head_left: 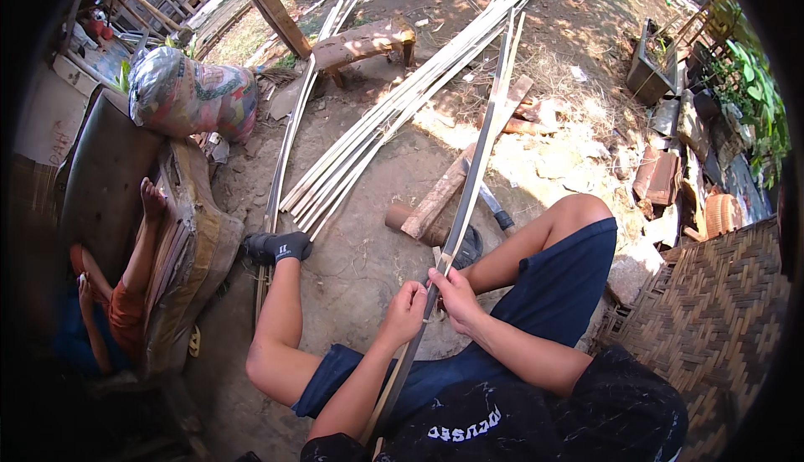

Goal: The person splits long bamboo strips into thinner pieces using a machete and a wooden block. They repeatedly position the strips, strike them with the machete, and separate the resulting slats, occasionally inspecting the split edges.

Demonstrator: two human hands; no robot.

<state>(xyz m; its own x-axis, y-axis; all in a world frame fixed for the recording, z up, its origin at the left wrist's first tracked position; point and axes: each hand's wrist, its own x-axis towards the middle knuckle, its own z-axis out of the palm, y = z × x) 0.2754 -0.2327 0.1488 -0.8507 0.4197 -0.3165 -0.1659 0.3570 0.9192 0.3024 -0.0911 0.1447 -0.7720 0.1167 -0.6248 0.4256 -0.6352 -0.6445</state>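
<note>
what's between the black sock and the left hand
Bare ground lies between the sock and the left hand, as the head view shows.

sack (193,93): plump, packed with many colours, at the far end of the worn couch
couch (109,156): dark padded back, frayed tan edge
another person (127,315): on the couch, orange clothing, one bare foot raised
low bench (364,41): rough wood, standing just beside a slanting post (270,8)
planter (645,87): grey, box-shaped, upper right, near green leaves (758,89)
woven panel (703,324): brown zigzag weave, lower right, near a round wicker piece (722,213)
</note>
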